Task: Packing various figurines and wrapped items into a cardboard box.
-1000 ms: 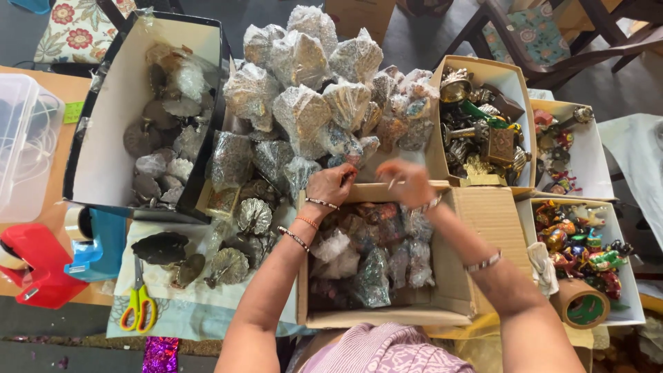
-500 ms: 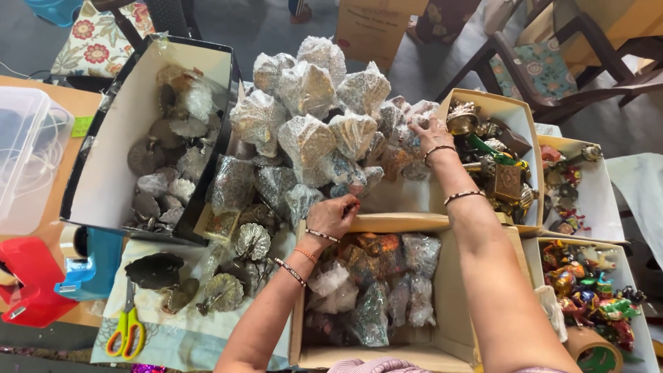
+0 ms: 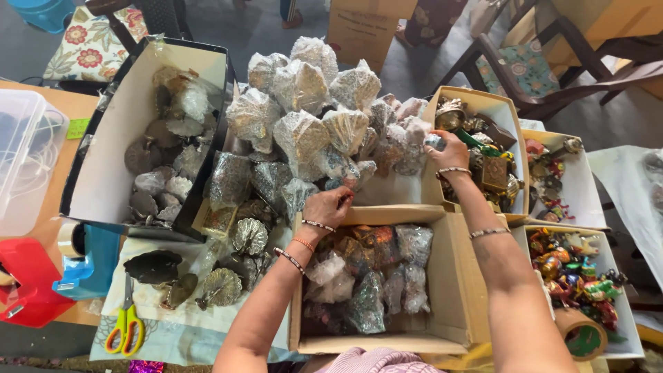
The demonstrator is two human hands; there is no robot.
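My left hand [image 3: 329,206] rests with curled fingers on the far rim of an open cardboard box [image 3: 456,276] that holds several small plastic-wrapped items [image 3: 373,276]. My right hand [image 3: 450,152] reaches out to the far right and grips a small wrapped item [image 3: 433,141] at the left wall of a cream box of brass trinkets [image 3: 494,166]. A heap of wrapped metal pieces in clear bags [image 3: 311,117] lies just beyond both hands. Both wrists carry bangles.
A large white-lined box of wrapped pieces [image 3: 110,166] stands at the left. Loose metal fan-shaped pieces [image 3: 235,262] and yellow-handled scissors [image 3: 124,324] lie near the front left. Trays of coloured figurines [image 3: 580,276] sit at the right, a tape roll [image 3: 580,338] below them. Clear tub [image 3: 27,159] far left.
My right hand has moved from beside the left hand at the box rim out to the far right, to the trinket box. My left hand has stayed at the rim.
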